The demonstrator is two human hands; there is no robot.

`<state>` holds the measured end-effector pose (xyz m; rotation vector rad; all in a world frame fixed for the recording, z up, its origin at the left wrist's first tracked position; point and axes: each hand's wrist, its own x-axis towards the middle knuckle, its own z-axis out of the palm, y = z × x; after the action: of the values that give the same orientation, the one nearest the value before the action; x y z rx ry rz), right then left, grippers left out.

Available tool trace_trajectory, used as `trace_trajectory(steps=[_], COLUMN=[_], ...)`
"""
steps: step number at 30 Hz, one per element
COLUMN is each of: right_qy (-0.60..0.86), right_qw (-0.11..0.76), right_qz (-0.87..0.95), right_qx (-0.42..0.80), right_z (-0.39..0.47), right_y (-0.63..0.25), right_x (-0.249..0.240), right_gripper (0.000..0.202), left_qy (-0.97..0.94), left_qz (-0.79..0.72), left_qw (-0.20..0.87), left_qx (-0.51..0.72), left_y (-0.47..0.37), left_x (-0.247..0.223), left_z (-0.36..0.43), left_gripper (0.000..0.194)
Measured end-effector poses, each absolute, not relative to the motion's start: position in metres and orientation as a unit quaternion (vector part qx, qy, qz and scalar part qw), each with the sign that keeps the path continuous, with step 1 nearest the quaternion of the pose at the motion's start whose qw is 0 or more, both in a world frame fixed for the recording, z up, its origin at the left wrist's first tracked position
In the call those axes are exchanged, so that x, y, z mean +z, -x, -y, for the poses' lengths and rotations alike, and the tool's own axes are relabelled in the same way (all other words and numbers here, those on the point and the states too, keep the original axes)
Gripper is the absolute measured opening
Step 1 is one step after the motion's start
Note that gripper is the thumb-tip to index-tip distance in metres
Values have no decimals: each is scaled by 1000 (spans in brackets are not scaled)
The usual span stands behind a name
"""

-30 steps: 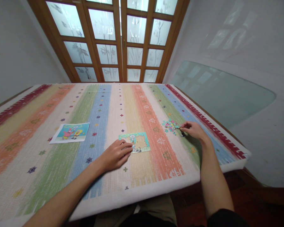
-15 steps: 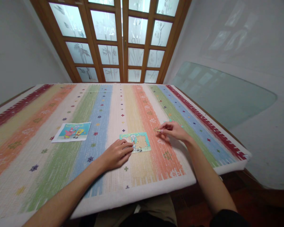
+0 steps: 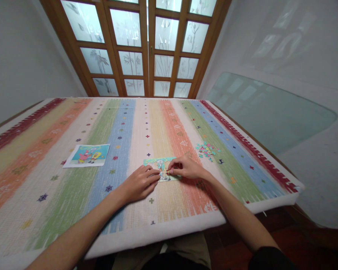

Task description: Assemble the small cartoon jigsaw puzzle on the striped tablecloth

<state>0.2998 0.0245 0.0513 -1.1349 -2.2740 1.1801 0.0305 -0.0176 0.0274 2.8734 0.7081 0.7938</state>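
Observation:
A small, partly filled jigsaw puzzle (image 3: 169,177) lies near the table's front edge, with bare tan board showing in its middle. My left hand (image 3: 142,182) rests on its left side, fingers together and fingertips on the puzzle; anything under them is hidden. My right hand (image 3: 186,168) is over the right part of the puzzle, thumb and index finger pinched on a small puzzle piece (image 3: 168,172) at the board's open area. To the right lies a loose pile of teal and pink puzzle pieces (image 3: 207,150).
A printed cartoon picture (image 3: 87,155) lies on the left of the table. A striped cloth (image 3: 124,131) covers the table. Behind stand wooden doors with glass panes (image 3: 129,62), and a glass panel (image 3: 270,108) is at the right wall.
My right hand has moved left from beside the loose pieces to the puzzle, carrying a piece. The pile is now uncovered. My left hand has stayed on the puzzle.

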Motion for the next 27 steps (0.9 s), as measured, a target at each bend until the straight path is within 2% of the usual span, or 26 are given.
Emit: trace_trajectory(steps=[27], right_qy=[414], right_qw=[172], right_qz=[839], right_qx=[308], right_z=[-19], right_y=[-289], right_x=[46], right_gripper=[9], left_qy=[-937], left_qz=[-233], left_qw=[48], left_qx=[256], left_y=[-30], left_x=[26], left_z=[18], left_gripper=[25])
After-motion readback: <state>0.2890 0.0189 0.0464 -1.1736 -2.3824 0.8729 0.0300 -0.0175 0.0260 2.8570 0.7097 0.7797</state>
